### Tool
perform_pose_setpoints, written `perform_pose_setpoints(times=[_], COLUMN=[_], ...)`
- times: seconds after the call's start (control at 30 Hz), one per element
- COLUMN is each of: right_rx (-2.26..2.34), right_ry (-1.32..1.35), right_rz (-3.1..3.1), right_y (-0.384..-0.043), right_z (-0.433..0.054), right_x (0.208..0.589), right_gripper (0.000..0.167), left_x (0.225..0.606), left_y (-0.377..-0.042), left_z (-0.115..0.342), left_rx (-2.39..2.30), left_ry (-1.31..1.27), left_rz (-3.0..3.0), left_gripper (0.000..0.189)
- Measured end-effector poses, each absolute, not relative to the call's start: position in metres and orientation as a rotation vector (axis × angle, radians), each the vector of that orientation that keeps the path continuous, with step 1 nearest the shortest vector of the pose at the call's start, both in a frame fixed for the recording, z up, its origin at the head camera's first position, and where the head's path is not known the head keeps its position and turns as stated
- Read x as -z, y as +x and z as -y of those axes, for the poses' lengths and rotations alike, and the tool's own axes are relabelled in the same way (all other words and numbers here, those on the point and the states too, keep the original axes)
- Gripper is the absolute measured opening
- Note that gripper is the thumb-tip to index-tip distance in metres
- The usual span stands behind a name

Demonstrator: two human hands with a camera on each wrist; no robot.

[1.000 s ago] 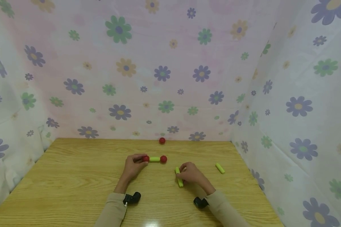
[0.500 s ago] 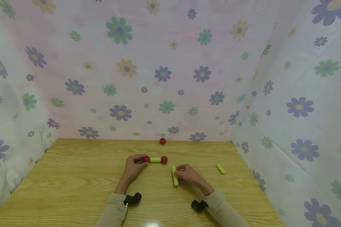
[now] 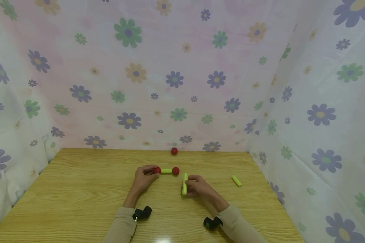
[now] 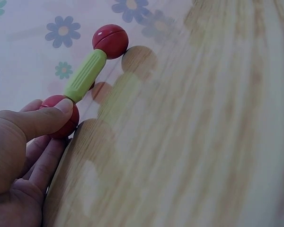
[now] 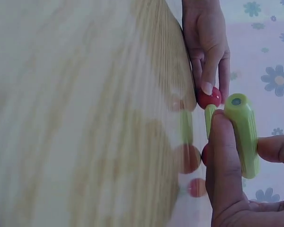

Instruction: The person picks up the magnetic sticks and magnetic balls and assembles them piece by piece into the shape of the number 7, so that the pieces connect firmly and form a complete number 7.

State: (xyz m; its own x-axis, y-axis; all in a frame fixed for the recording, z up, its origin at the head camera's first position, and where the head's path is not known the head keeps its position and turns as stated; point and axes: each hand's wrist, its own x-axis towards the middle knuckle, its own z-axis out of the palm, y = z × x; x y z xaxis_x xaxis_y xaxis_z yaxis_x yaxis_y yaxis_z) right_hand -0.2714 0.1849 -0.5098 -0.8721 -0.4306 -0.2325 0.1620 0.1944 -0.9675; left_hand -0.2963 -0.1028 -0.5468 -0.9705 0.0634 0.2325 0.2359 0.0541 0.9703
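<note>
My left hand pinches a red ball between thumb and fingers. A short yellow-green rod joins that ball to a second red ball, making a dumbbell shape that lies crosswise on the table. To the right and nearer to me, my right hand pinches another yellow-green rod between thumb and fingers. This ridged rod points away from me, apart from the dumbbell. A grey disc shows in its end in the right wrist view.
A loose red ball sits at the back edge of the wooden table. Over to the right lies another yellow-green rod. Flower-patterned cloth stands behind and at both sides.
My right hand has shifted a little left with its rod. The rod has turned from slanting to pointing almost straight away from me. My left hand keeps its hold on the ball.
</note>
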Motion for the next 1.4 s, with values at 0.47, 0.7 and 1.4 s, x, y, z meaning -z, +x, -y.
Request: perform_pose_setpoints(times=[0.47, 0.7, 1.4], right_rx=[1.789, 1.803, 1.822], right_ry=[-0.259, -0.265, -0.178], right_rz=[-1.941, -1.901, -1.891], right_y=[-0.265, -0.264, -0.263], right_z=[-0.174, -0.169, -0.156], right_x=[0.518, 0.521, 0.52], right_gripper=[0.055, 0.054, 0.059], left_x=[0.548, 0.548, 0.549], left_y=[-0.297, -0.296, -0.298], left_z=[0.101, 0.102, 0.102], left_rx=[2.033, 2.027, 2.017], left_ry=[-0.296, -0.281, -0.278], left_rz=[2.176, 2.196, 2.207], left_gripper=[0.038, 0.037, 0.038])
